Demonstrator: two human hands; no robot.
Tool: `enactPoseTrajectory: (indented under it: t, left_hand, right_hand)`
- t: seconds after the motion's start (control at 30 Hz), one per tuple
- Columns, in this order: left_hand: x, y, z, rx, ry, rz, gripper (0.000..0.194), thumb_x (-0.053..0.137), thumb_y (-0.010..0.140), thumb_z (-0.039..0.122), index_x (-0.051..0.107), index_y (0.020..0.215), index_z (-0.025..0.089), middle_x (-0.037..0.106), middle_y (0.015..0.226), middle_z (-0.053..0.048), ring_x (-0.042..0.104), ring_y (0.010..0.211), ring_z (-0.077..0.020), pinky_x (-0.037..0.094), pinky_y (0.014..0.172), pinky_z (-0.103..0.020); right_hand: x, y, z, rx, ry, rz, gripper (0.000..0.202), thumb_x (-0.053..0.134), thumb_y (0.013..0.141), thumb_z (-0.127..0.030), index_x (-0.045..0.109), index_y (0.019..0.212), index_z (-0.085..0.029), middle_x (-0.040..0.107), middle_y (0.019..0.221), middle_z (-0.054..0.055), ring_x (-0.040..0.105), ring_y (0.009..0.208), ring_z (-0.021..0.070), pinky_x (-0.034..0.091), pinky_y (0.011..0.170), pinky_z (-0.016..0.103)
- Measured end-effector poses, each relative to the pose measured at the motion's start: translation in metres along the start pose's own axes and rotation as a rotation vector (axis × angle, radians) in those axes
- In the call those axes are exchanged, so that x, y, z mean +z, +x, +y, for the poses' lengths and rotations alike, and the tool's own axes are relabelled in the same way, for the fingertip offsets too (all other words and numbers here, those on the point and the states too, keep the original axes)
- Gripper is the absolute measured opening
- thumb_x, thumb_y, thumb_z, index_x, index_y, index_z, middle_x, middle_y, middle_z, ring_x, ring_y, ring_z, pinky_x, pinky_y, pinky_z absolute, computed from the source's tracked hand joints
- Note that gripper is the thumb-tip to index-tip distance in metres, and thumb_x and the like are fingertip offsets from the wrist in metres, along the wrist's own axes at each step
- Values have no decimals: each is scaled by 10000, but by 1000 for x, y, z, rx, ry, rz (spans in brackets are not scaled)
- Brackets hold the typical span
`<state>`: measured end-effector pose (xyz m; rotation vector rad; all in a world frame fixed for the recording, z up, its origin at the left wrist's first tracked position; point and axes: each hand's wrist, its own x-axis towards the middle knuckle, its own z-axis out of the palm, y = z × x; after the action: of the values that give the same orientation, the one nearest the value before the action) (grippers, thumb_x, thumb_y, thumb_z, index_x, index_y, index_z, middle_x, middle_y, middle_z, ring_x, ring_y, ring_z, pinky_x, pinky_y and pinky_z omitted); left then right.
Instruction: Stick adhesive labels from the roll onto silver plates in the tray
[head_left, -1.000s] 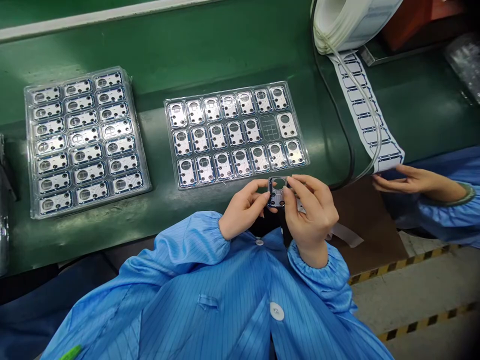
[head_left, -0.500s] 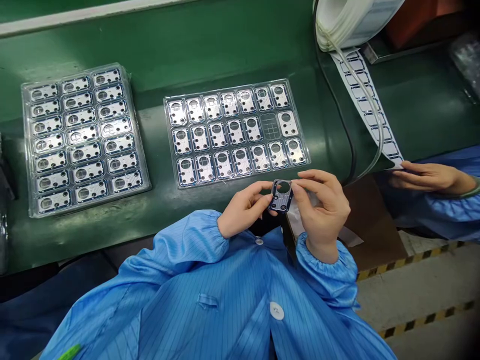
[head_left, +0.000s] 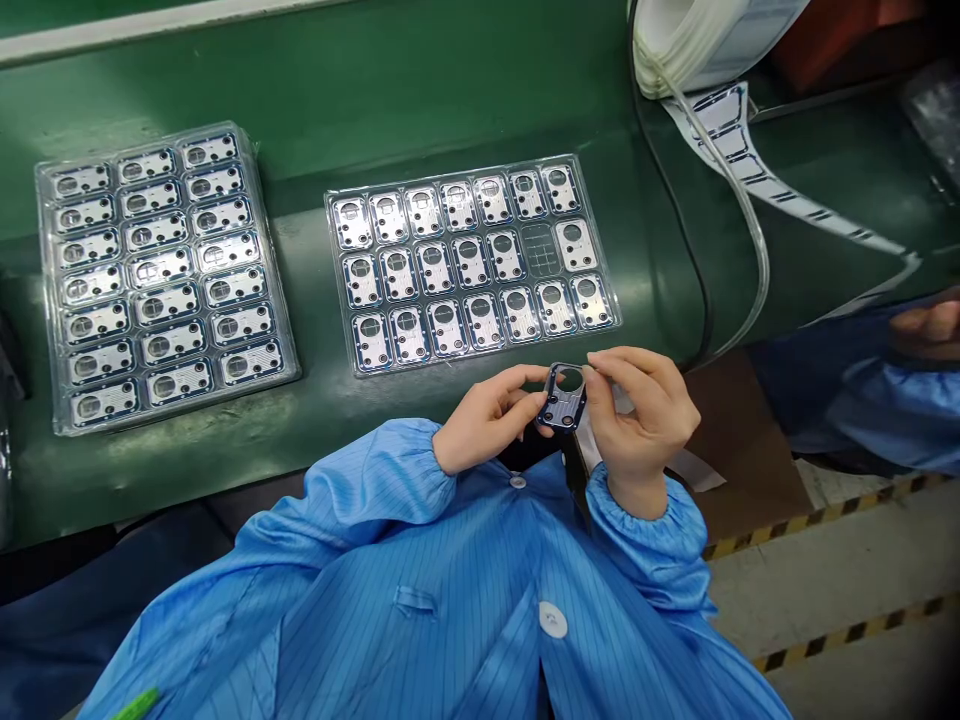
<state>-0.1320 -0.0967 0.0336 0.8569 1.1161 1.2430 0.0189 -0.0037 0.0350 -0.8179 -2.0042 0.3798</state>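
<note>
A small rectangular plate (head_left: pixel 564 400), silvery with dark blue edges and a large round hole, is held in front of my chest. Thumb and fingers of my left hand (head_left: pixel 491 418) grip its left side. At the upper right corner, my right hand (head_left: pixel 641 415) pinches with thumb and index finger; whether a thin film is also between them I cannot tell. Just beyond my hands lies a clear plastic tray (head_left: pixel 349 352) of similar plates in rows, with one bare pocket (head_left: pixel 541 250) in its middle row.
A thicker stack of filled trays (head_left: pixel 289 350) lies at the left of the green bench (head_left: pixel 480 90). At the right are a white roll (head_left: pixel 720 45) with a label strip (head_left: pixel 817 212), a black cable (head_left: pixel 675 210), a clear tube (head_left: pixel 756 240) and a co-worker's blurred hand (head_left: pixel 934 325).
The plate tilts slightly differently in my hands, which stay almost in place. The co-worker's hand has moved right and the label strip has swung up and right.
</note>
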Motion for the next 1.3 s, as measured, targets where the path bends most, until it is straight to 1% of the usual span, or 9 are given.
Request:
enactPoseTrajectory:
  t: [0.1, 0.17, 0.27, 0.4, 0.6, 0.7, 0.8, 0.93, 1.3]
  left_hand:
    - [1, 0, -1, 5, 5, 22, 438, 557, 951, 401, 553, 1291, 124, 694, 779, -52, 695, 679, -141, 450, 532, -189]
    - [0, 0, -2, 5, 10, 24, 441, 553, 953, 392, 549, 1295, 114, 697, 778, -59, 694, 679, -142, 454, 535, -190]
    - [0, 1, -2, 3, 16, 18, 440, 551, 954, 394, 553, 1295, 116, 700, 772, -59, 688, 669, -139, 460, 541, -195]
    - [0, 1, -2, -6, 13, 27, 442, 564, 949, 418, 565, 1289, 135, 694, 764, -49, 683, 659, -138, 461, 540, -203]
    - [1, 0, 0, -3, 2, 32, 436, 577, 939, 426, 575, 1267, 138, 681, 764, -46, 693, 686, -150, 459, 534, -205]
    - [1, 0, 0, -3, 8, 30, 448, 574, 939, 427, 567, 1272, 128, 682, 744, -46, 678, 661, -144, 457, 536, -209]
    - [1, 0, 0, -2, 28, 35, 448, 560, 948, 426, 559, 1281, 126, 681, 712, -40, 650, 615, -129, 443, 534, -212]
    - [1, 0, -1, 1, 52, 38, 449, 552, 955, 425, 552, 1293, 129, 691, 713, -41, 629, 595, -120, 434, 535, -214]
    - [0, -1, -4, 12, 62, 14, 449, 538, 965, 409, 543, 1313, 125, 692, 723, -38, 661, 642, -131, 446, 543, -208]
  right_hand:
    - [2, -4, 1, 177, 174, 27, 193, 637, 923, -277, 701, 1103, -249, 725, 935, 38, 687, 753, 169, 585, 708, 352]
    - [2, -5, 0, 318, 296, 37, 203, 602, 950, -305, 691, 1123, -246, 709, 888, 20, 651, 670, 136, 557, 647, 314]
    - [0, -6, -2, 449, 377, 2, 185, 597, 953, -362, 719, 980, -225, 661, 753, -5, 586, 592, 114, 497, 567, 268]
    - [-1, -6, -2, 508, 404, -69, 249, 610, 939, -413, 725, 837, -218, 609, 654, -14, 530, 549, 117, 449, 516, 263]
    - [0, -11, 1, 522, 433, -102, 269, 613, 928, -446, 717, 823, -220, 621, 652, -11, 524, 529, 126, 439, 500, 271]
    - [-1, -10, -1, 457, 356, -113, 215, 660, 898, -425, 721, 888, -220, 667, 733, 3, 574, 596, 139, 476, 557, 284]
    - [-3, -8, -6, 363, 233, -131, 165, 708, 864, -378, 706, 872, -213, 674, 760, 12, 592, 650, 148, 484, 586, 286]
    - [-3, -5, -12, 312, 149, -125, 145, 678, 887, -337, 686, 819, -209, 646, 714, 5, 566, 621, 138, 463, 565, 277]
    - [-2, -8, -15, 272, 146, -78, 158, 629, 928, -273, 690, 802, -199, 669, 725, 1, 605, 675, 142, 479, 643, 285]
